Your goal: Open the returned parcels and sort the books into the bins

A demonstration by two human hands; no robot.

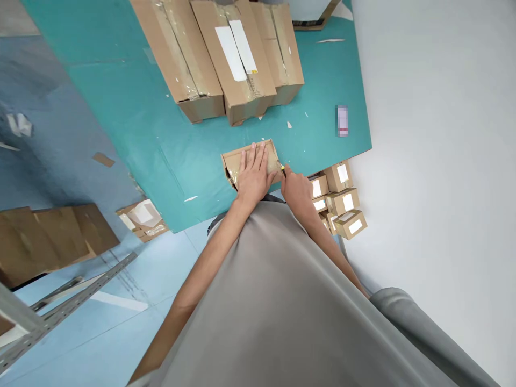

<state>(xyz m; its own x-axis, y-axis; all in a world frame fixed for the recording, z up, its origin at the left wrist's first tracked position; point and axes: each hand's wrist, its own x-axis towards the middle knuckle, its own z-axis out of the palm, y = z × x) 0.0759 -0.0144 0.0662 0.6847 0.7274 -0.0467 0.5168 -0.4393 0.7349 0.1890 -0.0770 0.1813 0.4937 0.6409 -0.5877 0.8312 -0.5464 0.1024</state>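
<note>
Small carton [234,161]: numbering one; lying near the front edge of the green table [189,156].
Left hand [253,180]: pressing flat on the carton top, fingers straight, clenching nothing.
Right hand [297,189]: grasping one cutter [282,169], meeting the carton's right side.
Cutter work: probably best keeping shallow, steering clear of the left thumb.
Large cartons [237,88]: numbering three, sitting side by side.
Stacked labelled cartons [342,201]: numbering at least six.

The left hand [255,174] lies flat on a small carton [233,160] by the teal surface's [197,156] near edge; the right hand [296,186] grips a yellow-and-black tool [282,170] against its side. Three larger boxes [238,95] sit beyond, a blurred pale item [342,119] towards the near right corner.
</note>
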